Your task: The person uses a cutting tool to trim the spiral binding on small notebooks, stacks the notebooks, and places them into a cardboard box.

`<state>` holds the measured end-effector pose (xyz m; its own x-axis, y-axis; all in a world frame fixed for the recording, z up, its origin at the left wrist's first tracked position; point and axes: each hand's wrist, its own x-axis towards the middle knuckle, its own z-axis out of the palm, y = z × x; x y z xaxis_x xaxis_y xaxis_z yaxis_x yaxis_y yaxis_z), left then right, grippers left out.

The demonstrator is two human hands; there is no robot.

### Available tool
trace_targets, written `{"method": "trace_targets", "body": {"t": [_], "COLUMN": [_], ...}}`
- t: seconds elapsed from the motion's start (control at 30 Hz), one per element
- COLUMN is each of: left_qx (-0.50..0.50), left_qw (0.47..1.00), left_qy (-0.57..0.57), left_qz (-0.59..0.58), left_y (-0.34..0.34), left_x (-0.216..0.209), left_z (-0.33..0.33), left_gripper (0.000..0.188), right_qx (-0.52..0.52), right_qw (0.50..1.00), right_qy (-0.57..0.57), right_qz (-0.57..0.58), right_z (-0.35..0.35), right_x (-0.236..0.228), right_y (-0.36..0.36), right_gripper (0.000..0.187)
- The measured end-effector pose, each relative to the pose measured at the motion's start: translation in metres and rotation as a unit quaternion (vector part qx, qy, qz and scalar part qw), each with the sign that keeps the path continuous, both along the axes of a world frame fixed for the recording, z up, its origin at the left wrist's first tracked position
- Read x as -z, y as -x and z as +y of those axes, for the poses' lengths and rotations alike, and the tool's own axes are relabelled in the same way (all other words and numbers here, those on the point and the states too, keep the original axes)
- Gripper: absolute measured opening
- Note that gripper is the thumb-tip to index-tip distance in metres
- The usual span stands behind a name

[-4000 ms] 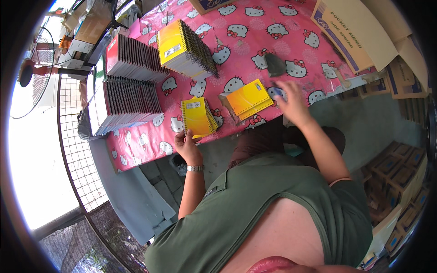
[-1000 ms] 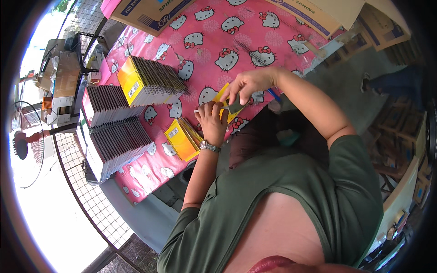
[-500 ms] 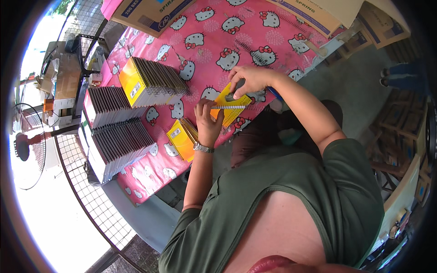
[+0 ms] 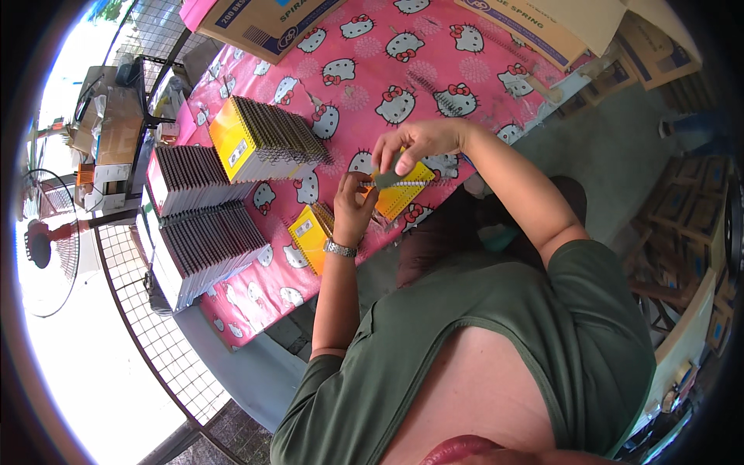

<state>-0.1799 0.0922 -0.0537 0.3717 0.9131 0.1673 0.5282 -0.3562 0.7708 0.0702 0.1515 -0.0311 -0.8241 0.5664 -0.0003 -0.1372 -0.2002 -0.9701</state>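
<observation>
A yellow notebook (image 4: 401, 200) lies open at the table's near edge, with a pale wire spiral (image 4: 415, 184) running along its middle. My left hand (image 4: 353, 205), a metal watch on its wrist, pinches the notebook at the left end of that spiral. In my right hand (image 4: 411, 146) is a flat dark grey block (image 4: 386, 180), held over the spiral's left end close to my left fingertips. Whether the block touches the wire I cannot tell. Just left of my left wrist lie a few yellow spiral notebooks (image 4: 311, 239).
A tall stack of yellow spiral notebooks (image 4: 267, 143) and stacks of dark-bound notebooks (image 4: 209, 240) stand at the left. Loose wire spirals (image 4: 434, 91) lie on the pink patterned tablecloth (image 4: 360, 70). Cardboard boxes (image 4: 263, 27) line the far edge. A fan (image 4: 46, 244) is at far left.
My right hand has moved left and slightly nearer with the grey block, from the notebook's middle to the spiral's left end. My left hand has barely shifted.
</observation>
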Motion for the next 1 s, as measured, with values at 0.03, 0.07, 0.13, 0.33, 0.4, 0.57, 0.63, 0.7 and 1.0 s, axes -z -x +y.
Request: {"method": "trace_targets", "body": {"t": [0.03,0.07,0.13,0.33,0.4,0.57,0.63,0.7,1.0], "left_qx": [0.007,0.014,-0.012,-0.133,-0.174,-0.208,-0.216,-0.221,-0.215], "left_qw": [1.0,0.999,1.0,0.971,0.947,0.925,0.922,0.922,0.964], "left_qy": [-0.013,-0.027,0.017,0.13,0.165,0.17,0.139,0.121,0.006], "left_qz": [0.011,0.021,-0.012,-0.147,-0.217,-0.271,-0.29,-0.295,-0.157], "left_y": [-0.001,-0.002,0.0,-0.004,-0.004,-0.002,-0.009,-0.021,-0.026], "left_x": [-0.001,-0.001,0.007,0.018,0.019,0.029,0.025,0.019,0.01], "left_z": [0.001,0.001,-0.001,-0.012,-0.017,-0.033,-0.04,-0.045,-0.052], "left_gripper": [0.024,0.024,0.024,0.016,0.015,0.02,0.02,0.02,0.023], "right_qx": [-0.052,-0.003,0.09,0.538,0.504,0.418,0.47,0.455,0.371], "right_qw": [0.998,0.986,0.889,0.703,0.659,0.651,0.733,0.783,0.827], "right_qy": [0.005,-0.096,-0.294,-0.341,-0.313,-0.383,-0.298,-0.31,-0.358], "right_qz": [-0.027,-0.135,-0.339,-0.316,-0.463,-0.505,-0.391,-0.29,-0.224], "right_z": [0.002,0.006,0.017,-0.024,-0.071,-0.147,-0.163,-0.165,-0.151], "right_x": [-0.001,0.003,0.011,0.045,0.051,0.053,0.034,0.009,-0.011], "right_y": [0.0,-0.001,-0.002,-0.048,-0.06,-0.058,-0.043,-0.024,0.023], "right_gripper": [0.034,0.035,0.038,0.037,0.037,0.04,0.044,0.049,0.05]}}
